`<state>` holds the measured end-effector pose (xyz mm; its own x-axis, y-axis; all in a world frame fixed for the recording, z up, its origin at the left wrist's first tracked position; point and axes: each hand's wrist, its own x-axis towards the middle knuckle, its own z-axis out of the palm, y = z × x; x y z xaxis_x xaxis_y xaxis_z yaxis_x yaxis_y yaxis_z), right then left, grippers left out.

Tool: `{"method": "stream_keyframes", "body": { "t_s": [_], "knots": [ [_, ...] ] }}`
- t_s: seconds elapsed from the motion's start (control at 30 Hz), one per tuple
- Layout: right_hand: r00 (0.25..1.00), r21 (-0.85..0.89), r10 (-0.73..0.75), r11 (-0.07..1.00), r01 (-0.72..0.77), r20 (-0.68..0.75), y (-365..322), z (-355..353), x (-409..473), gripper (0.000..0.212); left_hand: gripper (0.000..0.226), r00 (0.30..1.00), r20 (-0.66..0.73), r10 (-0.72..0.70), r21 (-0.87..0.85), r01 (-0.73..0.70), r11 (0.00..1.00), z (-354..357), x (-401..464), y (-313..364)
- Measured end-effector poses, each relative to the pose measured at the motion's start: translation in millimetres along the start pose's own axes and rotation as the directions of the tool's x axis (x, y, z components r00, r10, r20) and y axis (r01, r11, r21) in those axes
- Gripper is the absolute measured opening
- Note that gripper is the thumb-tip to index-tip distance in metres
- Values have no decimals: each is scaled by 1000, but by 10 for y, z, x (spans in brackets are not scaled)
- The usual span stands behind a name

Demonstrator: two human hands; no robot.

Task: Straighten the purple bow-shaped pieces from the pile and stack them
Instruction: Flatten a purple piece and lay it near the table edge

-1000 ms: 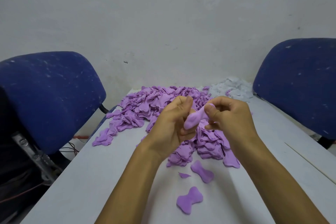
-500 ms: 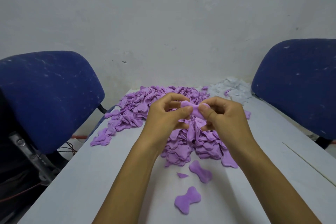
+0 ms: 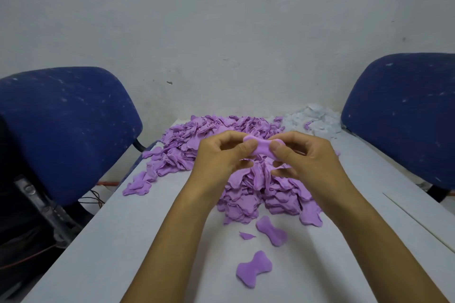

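Note:
A purple bow-shaped piece [image 3: 263,147] is stretched flat between my two hands above the pile. My left hand [image 3: 221,157] pinches its left lobe with thumb and fingers. My right hand [image 3: 302,157] pinches its right lobe the same way. Below and behind lies the big pile of crumpled purple pieces [image 3: 197,145] on the white table [image 3: 123,241]. Two flat bow pieces lie apart on the table near me, one [image 3: 271,230] beside the pile's front edge and one [image 3: 254,269] closer to me. A small purple scrap [image 3: 247,235] lies between them.
A heap of white scraps [image 3: 317,120] sits at the table's far right. Blue chair backs stand at the left [image 3: 66,130] and right [image 3: 403,115]. The wall closes off the far end. Wires hang by the left chair [image 3: 94,200].
The piece was bent between my hands a second ago. It now lies spread out straight and horizontal, pulled by both thumbs. My hands stayed above the pile.

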<state>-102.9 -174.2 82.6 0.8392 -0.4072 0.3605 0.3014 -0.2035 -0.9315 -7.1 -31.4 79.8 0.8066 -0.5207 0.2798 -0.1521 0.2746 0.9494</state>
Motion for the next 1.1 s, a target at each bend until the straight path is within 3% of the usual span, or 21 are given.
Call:
{"method": "stream_keyframes", "body": {
  "t_s": [0.1, 0.17, 0.3, 0.4, 0.47, 0.53, 0.63, 0.77, 0.87, 0.97, 1.1],
  "knots": [
    [995, -67, -34, 997, 27, -97, 21, 1, 24, 7, 9, 995, -89, 50, 8, -50, 999, -11, 23, 16],
    [993, -102, -41, 994, 29, -111, 21, -5, 38, 9, 12, 996, -70, 62, 16, -61, 998, -19, 20, 34],
    [998, -142, -1, 990, 11, 70, 9, -57, 37, 12, 3, 996, 79, 40, 88, -47, 995, -122, 7, 41],
    [994, -153, 22, 988, -5, 107, 57, -90, 37, 14, 25, 990, 144, 14, 173, -39, 984, -280, 5, 30],
    [998, -176, 27, 984, -17, 58, 151, -91, 65, 19, 36, 996, 89, 8, 192, -25, 981, -365, 17, -16],
    [1000, -246, 26, 969, -27, -8, 288, -75, 103, 14, 29, 1000, -18, 17, 213, -13, 977, -418, 48, -108],
    [999, -425, 44, 904, -45, -14, 540, -16, 147, 12, 22, 990, -132, 42, 364, 9, 931, -458, 134, -319],
    [999, -539, 42, 842, -38, -4, 818, 137, 207, 14, 15, 985, -171, 29, 571, 75, 818, -407, 260, -576],
    [995, -519, 77, 849, -98, -62, 986, 276, 275, 13, 5, 980, -198, -26, 706, 161, 690, -347, 340, -750],
    [992, -502, 96, 856, -123, -79, 1112, 424, 304, 14, 20, 971, -231, -53, 761, 215, 612, -290, 388, -890],
    [992, -488, 59, 866, -107, -113, 1183, 544, 301, 20, 14, 954, -288, -81, 706, 269, 655, -264, 410, -935]
  ]
}}
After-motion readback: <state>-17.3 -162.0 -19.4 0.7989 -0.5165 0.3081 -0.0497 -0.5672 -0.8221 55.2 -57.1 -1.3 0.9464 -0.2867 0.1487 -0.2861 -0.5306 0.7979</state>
